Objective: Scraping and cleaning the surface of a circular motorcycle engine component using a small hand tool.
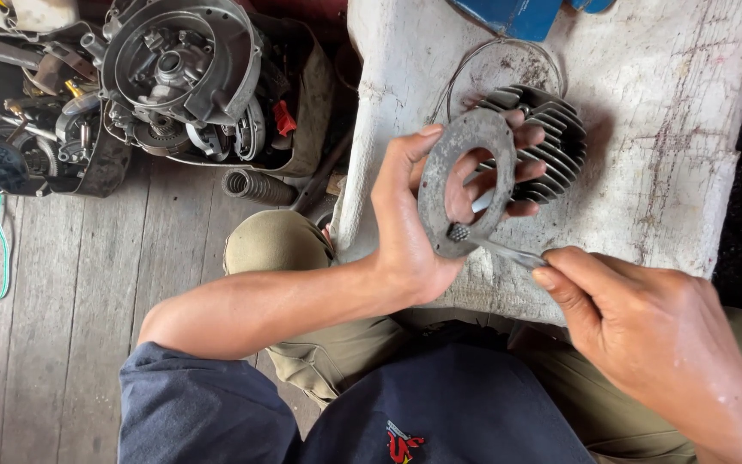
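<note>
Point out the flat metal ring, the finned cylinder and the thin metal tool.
flat metal ring (436,185): head view, on its left band.
finned cylinder (560,146): head view, on its outer fins.
thin metal tool (508,252): head view, mid-blade, between ring and right hand.

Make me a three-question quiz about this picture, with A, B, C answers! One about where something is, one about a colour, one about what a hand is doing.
1. Where is the finned metal cylinder?
A. on the white block
B. on the wooden floor
C. in the right hand

2. What colour is the flat ring plate?
A. red
B. grey
C. green

3. What is the left hand doing?
A. lying open on the floor
B. gripping the ring plate
C. holding a rope

Answers:
1. A, it rests on the white block behind the plate.
2. B, the metal is dull grey.
3. B, thumb and fingers clasp the plate while the right hand puts a thin metal tool to it.
</note>
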